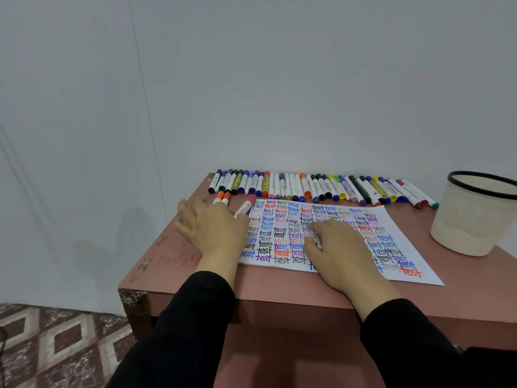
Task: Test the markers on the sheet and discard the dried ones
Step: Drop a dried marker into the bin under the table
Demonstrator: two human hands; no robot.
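Head: sheet (282,219), pink tbl (279,292), grey wall (279,79)

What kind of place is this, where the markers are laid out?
Probably a plain room at home or a makeshift workspace, though that is a guess: a small pinkish table against a bare white wall, patterned floor tiles below, and a cream wastebasket beside the test sheet.

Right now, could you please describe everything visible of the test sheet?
The sheet is white paper lying flat, slightly skewed, on the pinkish table before the marker row. Rows of "test" in many colours nearly fill it. The right hand rests on its middle; the left hand overlaps its left edge.
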